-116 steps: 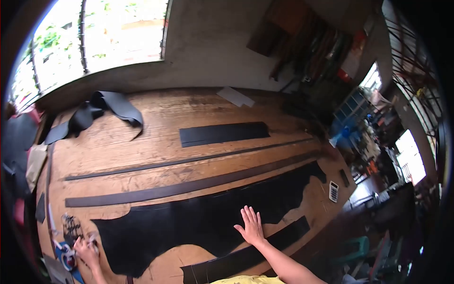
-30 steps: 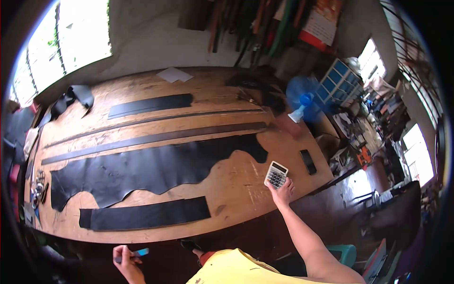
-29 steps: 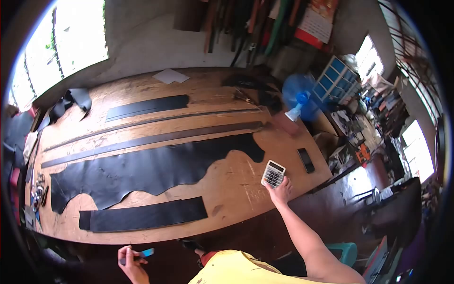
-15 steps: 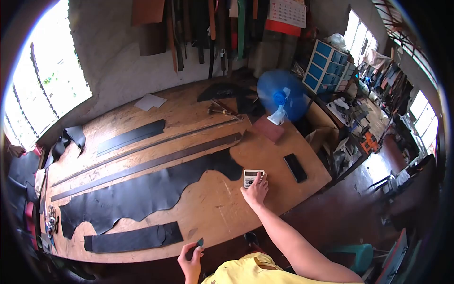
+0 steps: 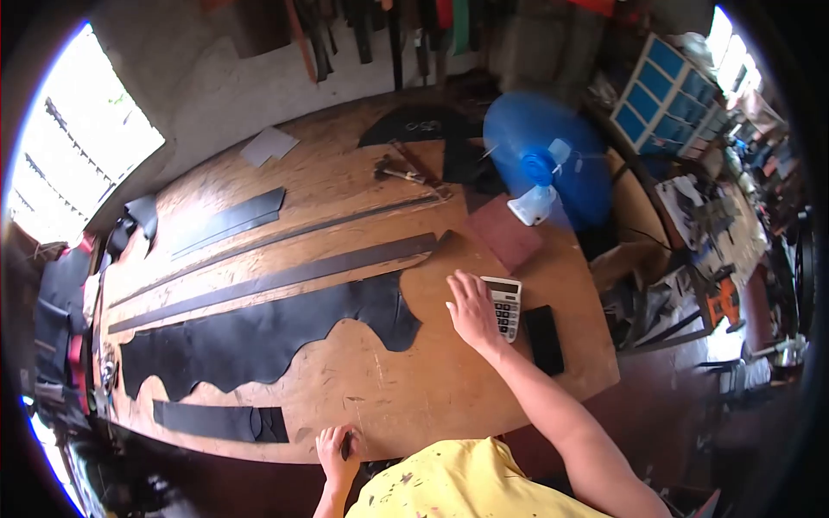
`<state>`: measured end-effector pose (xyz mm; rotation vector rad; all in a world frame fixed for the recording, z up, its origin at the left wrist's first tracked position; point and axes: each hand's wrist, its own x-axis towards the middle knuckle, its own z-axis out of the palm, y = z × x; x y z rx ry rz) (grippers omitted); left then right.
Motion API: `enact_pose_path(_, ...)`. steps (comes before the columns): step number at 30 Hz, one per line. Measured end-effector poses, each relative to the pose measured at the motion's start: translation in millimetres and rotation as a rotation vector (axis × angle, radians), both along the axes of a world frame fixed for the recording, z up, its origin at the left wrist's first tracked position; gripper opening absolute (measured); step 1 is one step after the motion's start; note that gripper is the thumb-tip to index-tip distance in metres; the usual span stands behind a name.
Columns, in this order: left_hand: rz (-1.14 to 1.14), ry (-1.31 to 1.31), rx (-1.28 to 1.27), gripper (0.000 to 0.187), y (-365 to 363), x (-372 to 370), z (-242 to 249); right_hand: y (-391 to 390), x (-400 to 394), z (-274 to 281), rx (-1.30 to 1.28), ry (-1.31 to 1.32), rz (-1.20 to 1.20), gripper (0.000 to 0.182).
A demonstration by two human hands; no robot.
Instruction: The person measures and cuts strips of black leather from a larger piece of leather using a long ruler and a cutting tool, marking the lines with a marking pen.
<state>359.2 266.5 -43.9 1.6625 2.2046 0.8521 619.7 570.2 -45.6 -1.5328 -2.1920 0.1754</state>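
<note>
My right hand [image 5: 471, 309] is over the table at the left edge of a white calculator [image 5: 506, 304], its fingers stretched out and holding nothing. A black phone [image 5: 545, 340] lies just right of the calculator. My left hand [image 5: 338, 449] is at the table's near edge, fingers closed round a small dark object [image 5: 347, 445] whose kind I cannot make out. Left of that hand lies a black leather strip [image 5: 216, 421] with a small piece at its right end. Beyond it spreads a large black leather piece [image 5: 268, 341] with a wavy near edge.
Long dark strips [image 5: 285, 281] lie across the wooden table [image 5: 389, 406]. Farther back are a black panel [image 5: 229, 223], white paper [image 5: 268, 145], some tools [image 5: 401, 168] and a reddish-brown block [image 5: 505, 233]. A blue fan [image 5: 540, 160] stands at the back right, near blue drawers [image 5: 665, 95].
My view has shifted and turned. The calculator now sits closer to the phone. My right hand has come off its keys to its left side. My left hand still grips the small dark object.
</note>
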Motion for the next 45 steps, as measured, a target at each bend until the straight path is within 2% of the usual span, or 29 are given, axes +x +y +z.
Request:
enact_pose_path(2, 0.06, -0.037, 0.034, 0.02, 26, 8, 11, 19, -17, -7, 0.075, 0.015, 0.338, 0.047)
enact_pose_path(3, 0.059, -0.039, 0.097, 0.022, 48, 14, 18, 30, -27, -8, 0.063, 0.061, 0.396, 0.043)
enact_pose_path(6, 0.063, -0.142, 0.273, 0.025, 141, 42, 36, 62, -52, -31, 0.046, 0.049, 0.48, 0.043)
enact_pose_path(10, 0.061, -0.268, 0.374, 0.021, 256, 62, 9, 79, -58, -54, 0.055, -0.039, 0.527, 0.046)
enact_pose_path(15, 0.084, -0.301, 0.278, 0.02, 320, 69, -27, 77, -57, -57, 0.058, -0.032, 0.469, 0.048)
enact_pose_path(18, 0.052, -0.25, 0.26, 0.019, 326, 72, -42, 79, -56, -57, 0.025, -0.021, 0.46, 0.047)
enact_pose_path(30, 0.101, -0.024, 0.221, 0.015, 344, 75, -45, 83, -56, -61, 0.032, 0.013, 0.458, 0.044)
enact_pose_path(33, 0.087, -0.116, 0.182, 0.016, 343, 73, -43, 83, -55, -54, -0.009, -0.079, 0.458, 0.047)
enact_pose_path(39, 0.062, -0.194, 0.088, 0.022, 329, 70, -39, 83, -56, -60, 0.016, 0.045, 0.445, 0.046)
enact_pose_path(42, 0.048, -0.096, 0.119, 0.022, 315, 76, -43, 83, -56, -62, -0.004, 0.054, 0.432, 0.051)
enact_pose_path(45, 0.058, -0.053, 0.231, 0.016, 308, 84, -38, 83, -54, -58, 0.091, 0.068, 0.281, 0.049)
